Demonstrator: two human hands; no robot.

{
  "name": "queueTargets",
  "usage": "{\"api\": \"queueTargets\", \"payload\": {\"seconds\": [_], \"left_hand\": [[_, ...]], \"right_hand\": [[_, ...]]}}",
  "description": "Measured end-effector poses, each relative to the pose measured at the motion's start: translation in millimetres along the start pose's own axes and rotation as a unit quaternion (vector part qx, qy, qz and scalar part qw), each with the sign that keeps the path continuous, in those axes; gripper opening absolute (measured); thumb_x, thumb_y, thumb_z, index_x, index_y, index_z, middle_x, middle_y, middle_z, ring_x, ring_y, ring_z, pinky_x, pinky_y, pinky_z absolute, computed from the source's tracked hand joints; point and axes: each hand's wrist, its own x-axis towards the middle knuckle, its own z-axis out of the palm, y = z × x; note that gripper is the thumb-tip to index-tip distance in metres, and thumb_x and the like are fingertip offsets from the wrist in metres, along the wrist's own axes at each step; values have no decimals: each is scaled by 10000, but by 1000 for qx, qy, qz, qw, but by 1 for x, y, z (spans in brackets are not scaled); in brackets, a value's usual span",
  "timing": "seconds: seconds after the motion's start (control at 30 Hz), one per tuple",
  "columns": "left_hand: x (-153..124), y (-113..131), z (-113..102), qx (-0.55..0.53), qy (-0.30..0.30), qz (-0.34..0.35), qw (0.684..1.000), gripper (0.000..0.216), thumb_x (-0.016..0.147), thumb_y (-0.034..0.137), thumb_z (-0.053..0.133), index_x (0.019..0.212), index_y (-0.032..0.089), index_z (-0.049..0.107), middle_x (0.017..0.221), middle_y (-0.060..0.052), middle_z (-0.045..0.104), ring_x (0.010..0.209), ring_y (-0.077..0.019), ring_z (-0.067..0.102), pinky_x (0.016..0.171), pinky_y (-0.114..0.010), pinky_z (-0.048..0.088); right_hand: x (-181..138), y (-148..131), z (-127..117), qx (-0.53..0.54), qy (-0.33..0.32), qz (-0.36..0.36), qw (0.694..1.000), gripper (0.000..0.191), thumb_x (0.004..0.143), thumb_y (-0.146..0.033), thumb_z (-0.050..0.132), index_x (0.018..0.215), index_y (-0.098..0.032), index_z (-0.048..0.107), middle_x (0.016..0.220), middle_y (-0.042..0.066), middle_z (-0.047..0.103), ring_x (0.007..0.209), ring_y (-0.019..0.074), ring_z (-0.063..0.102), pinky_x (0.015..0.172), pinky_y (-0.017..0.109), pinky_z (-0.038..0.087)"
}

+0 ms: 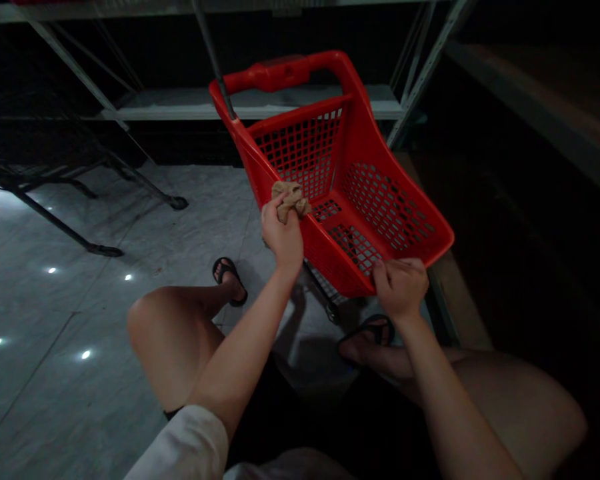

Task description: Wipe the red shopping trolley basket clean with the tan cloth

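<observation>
A red plastic shopping cart (390,150) with grid-patterned walls stands between my knees, its handle on the far side. My left hand (283,233) grips a crumpled brown cloth (291,200) against the top edge of the cart's left wall. At the near end, my right hand (401,287) is closed over the rim, thumb on the inner side and fingers mostly hidden. A grey metal pole (213,53) rises from the cart's left handle corner. Below the basket a caster wheel (333,312) shows.
Behind the cart stands a white metal shelf rack (180,110). Dark metal legs on wheels (107,250) reach across the tiled floor (95,307) at left. A dark ledge (525,100) runs along the right. My sandalled feet (230,280) flank the cart.
</observation>
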Motion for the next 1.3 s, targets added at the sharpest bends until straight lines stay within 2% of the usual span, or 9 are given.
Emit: {"api": "queueTargets", "payload": {"seconds": [0.23, 0.37, 0.5, 0.73, 0.83, 0.97, 1.07, 1.17, 1.3], "left_hand": [[-160, 17, -25, -68, -154, 45, 985, 419, 812, -1, 581, 1117, 251, 718, 1116, -34, 769, 1093, -200, 704, 1027, -393, 559], [-131, 14, -28, -39, -176, 25, 983, 396, 792, 0, 581, 1048, 257, 740, 1062, -18, 779, 1047, -195, 717, 992, -383, 573], [-88, 15, -23, 16, -104, -1, 994, 345, 836, 38, 588, 1082, 249, 708, 1112, -27, 755, 1075, -193, 698, 1012, -378, 556], [-126, 19, -50, 11, -208, 49, 977, 361, 855, 66, 622, 1167, 242, 663, 1108, -41, 736, 1056, -203, 704, 957, -366, 565], [-117, 29, -64, 4, -182, 50, 982, 343, 861, 101, 665, 1169, 251, 640, 1114, -29, 724, 1026, -187, 706, 920, -331, 559], [-95, 50, -69, 7, -183, 119, 976, 348, 860, 143, 699, 1172, 281, 629, 1107, -15, 718, 1011, -187, 704, 906, -330, 549], [-87, 63, -65, 24, -306, 193, 932, 204, 935, 277, 669, 1137, 306, 676, 1099, -24, 755, 1056, -224, 707, 981, -406, 515], [-76, 70, -57, 16, -434, 240, 868, 278, 1032, 455, 519, 1165, 338, 734, 1158, -41, 779, 1173, -264, 695, 1099, -487, 432], [-42, 63, -37, 27, -535, 248, 807, 431, 1077, 477, 376, 1291, 339, 725, 1340, -56, 741, 1323, -259, 636, 1141, -491, 444]], "right_hand": [[24, -8, 12, -45, -81, 55, 994, 513, 1021, -334, 389, 609, -196, 661, 614, 91, 697, 584, 197, 555, 769, 387, 348], [31, -9, 15, 18, -94, 56, 994, 607, 1071, -420, 309, 603, -216, 639, 581, 77, 666, 579, 211, 554, 754, 395, 340], [33, -22, 18, 78, -87, 51, 992, 686, 1096, -476, 226, 623, -223, 655, 590, 72, 670, 649, 217, 602, 772, 388, 346], [39, -37, 14, 128, -126, 46, 983, 639, 1101, -526, 189, 1036, -224, 748, 768, 53, 757, 762, 211, 662, 862, 387, 349], [23, -41, 5, 220, -121, 34, 967, 538, 1093, -510, 266, 1168, -243, 727, 968, 61, 788, 948, 220, 692, 988, 419, 366], [-20, -66, -7, 397, -84, 113, 907, 527, 1007, -542, 505, 1454, -269, 557, 1492, 81, 612, 1429, 266, 502, 1271, 503, 234], [-42, -89, -17, 572, -50, 240, 783, 579, 983, -529, 544, 1513, -309, 466, 1563, 56, 536, 1499, 242, 440, 1284, 475, 316], [-43, -91, -23, 673, 19, 339, 657, 539, 951, -476, 593, 1458, -341, 470, 1417, 49, 636, 1269, 236, 637, 1039, 411, 574], [-30, -42, -13, 593, 176, 430, 658, 500, 887, -399, 647, 1354, -305, 496, 1334, 71, 653, 1045, 219, 704, 787, 349, 623]]}}
